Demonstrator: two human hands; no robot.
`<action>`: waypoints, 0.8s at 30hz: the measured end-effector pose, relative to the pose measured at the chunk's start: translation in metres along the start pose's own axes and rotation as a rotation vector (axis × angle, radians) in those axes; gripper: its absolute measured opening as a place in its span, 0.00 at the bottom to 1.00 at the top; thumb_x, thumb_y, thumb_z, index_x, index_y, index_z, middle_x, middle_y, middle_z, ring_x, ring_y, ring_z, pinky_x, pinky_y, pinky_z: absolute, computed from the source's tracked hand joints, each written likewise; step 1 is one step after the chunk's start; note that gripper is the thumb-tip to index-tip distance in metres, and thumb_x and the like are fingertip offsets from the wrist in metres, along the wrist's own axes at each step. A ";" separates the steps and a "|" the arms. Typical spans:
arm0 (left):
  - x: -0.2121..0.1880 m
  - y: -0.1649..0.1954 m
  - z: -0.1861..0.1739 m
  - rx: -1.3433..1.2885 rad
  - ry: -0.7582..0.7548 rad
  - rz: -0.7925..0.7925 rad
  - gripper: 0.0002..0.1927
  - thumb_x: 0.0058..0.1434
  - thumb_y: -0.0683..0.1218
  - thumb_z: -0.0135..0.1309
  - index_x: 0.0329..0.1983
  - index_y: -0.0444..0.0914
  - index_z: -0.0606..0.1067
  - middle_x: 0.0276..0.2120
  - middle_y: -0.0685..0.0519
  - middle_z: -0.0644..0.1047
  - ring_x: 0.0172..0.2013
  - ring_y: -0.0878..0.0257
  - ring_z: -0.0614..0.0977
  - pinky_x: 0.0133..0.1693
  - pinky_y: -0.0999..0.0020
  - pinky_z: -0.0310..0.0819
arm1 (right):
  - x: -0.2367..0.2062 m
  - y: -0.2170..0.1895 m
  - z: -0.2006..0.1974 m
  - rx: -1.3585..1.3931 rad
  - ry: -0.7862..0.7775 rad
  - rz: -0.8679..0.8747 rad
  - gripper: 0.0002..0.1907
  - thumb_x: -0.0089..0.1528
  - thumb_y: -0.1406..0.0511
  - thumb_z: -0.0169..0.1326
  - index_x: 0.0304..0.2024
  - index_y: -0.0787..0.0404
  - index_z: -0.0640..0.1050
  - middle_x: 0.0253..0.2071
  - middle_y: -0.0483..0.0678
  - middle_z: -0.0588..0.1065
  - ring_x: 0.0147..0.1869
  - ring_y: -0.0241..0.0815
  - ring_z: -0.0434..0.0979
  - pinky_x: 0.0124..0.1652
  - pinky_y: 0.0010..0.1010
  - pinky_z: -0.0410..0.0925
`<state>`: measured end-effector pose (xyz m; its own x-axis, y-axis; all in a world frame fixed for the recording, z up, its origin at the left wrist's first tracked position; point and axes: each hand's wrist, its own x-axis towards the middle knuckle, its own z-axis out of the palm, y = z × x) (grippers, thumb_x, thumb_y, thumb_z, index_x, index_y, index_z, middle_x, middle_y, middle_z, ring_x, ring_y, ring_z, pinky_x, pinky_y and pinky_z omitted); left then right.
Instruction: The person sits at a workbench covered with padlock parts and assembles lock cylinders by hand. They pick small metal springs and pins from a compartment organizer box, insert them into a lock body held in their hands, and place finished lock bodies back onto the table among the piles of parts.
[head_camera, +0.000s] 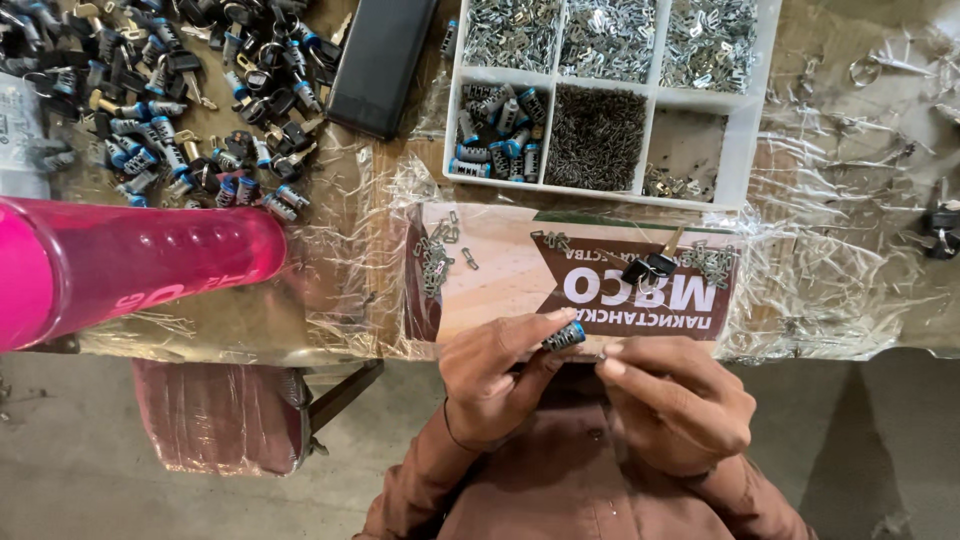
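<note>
My left hand (495, 375) grips a small lock cylinder (565, 336), silver with a blue band, near the table's front edge. Close beside it, my right hand (672, 400) has its fingertips pinched together right at the cylinder's end; whether a tiny part is between them I cannot tell. A black-headed key (652, 265) lies on the cardboard sheet (500, 285) just beyond the hands, with small metal pieces (434, 260) scattered on it.
A white compartment tray (745, 130) with metal parts and several cylinders stands at the back. A heap of keys and cylinders (190, 95) lies back left, beside a black flat case (380, 60). A pink bottle (140, 265) lies at the left. Crinkled plastic film (850, 250) covers the table.
</note>
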<state>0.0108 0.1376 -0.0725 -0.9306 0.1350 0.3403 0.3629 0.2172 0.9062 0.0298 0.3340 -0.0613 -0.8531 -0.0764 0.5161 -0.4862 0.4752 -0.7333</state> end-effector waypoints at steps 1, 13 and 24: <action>0.001 -0.001 0.002 0.007 0.008 0.043 0.21 0.60 0.34 0.66 0.56 0.37 0.76 0.45 0.47 0.83 0.43 0.56 0.88 0.45 0.67 0.83 | 0.004 -0.003 0.000 0.038 -0.016 0.027 0.13 0.52 0.79 0.65 0.38 0.65 0.81 0.36 0.53 0.79 0.37 0.43 0.82 0.37 0.27 0.74; 0.004 -0.005 0.004 0.107 0.044 0.221 0.18 0.60 0.32 0.66 0.52 0.33 0.76 0.44 0.45 0.82 0.45 0.51 0.87 0.50 0.60 0.85 | 0.009 -0.006 0.001 0.170 -0.090 0.281 0.13 0.52 0.78 0.65 0.40 0.65 0.82 0.37 0.52 0.80 0.32 0.35 0.77 0.31 0.23 0.69; 0.007 -0.004 0.008 0.189 0.021 0.297 0.18 0.61 0.32 0.65 0.53 0.31 0.76 0.48 0.43 0.82 0.47 0.51 0.86 0.54 0.58 0.85 | 0.010 -0.006 0.005 0.039 0.013 0.111 0.13 0.53 0.78 0.67 0.39 0.65 0.81 0.37 0.52 0.78 0.37 0.40 0.80 0.34 0.23 0.72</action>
<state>0.0034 0.1449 -0.0761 -0.7833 0.1995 0.5888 0.6184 0.3466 0.7053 0.0236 0.3257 -0.0540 -0.8996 -0.0136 0.4365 -0.3962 0.4461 -0.8025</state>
